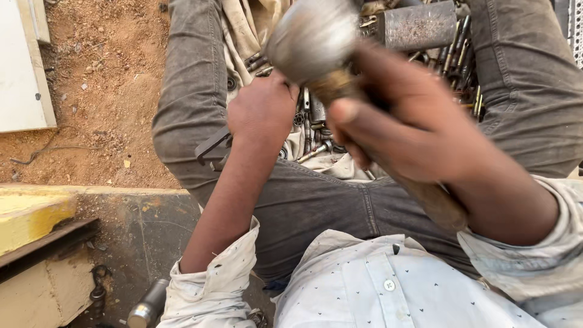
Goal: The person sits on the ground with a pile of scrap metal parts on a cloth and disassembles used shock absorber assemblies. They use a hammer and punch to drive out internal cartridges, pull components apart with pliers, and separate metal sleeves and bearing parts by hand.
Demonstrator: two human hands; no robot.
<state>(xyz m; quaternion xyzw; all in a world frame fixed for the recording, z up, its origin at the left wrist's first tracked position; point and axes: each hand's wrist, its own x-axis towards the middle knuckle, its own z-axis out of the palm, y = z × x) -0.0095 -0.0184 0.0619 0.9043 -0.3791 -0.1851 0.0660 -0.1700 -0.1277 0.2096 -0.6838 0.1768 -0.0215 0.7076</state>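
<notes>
At far left we see a pale flat panel (pixel 21 67) lying on reddish dirt ground (pixel 103 91), its face plain, no label legible to us. Below it sits a yellow-painted ledge (pixel 33 215) above a dusty concrete step (pixel 146 237), where a short metal cylinder (pixel 149 304) lies near the lower edge.

Moving right, our left hand (pixel 262 112) is down in the lap, fingers buried in a heap of steel bits and sockets (pixel 313 130) spread on a beige cloth (pixel 249 27) between grey trousers (pixel 194 91). We cannot tell whether that grip is closed on a piece or only sorting through; a dark metal piece (pixel 212 146) juts out just beside the wrist.

Further right, our right hand (pixel 419 121) is raised close to the camera, its grip wrapped tight around the wooden handle of a hammer (pixel 313 39), whose rounded steel head shows blurred at top centre. A rusty cylindrical block (pixel 419 25) lies among the bits behind it.

We judge the step in hand to be picking a piece from the pile while the hammer waits; the next move would call for the left hand to draw one piece free and hold it steady, clear of the fingers.

No packages or signs appear anywhere in view.
</notes>
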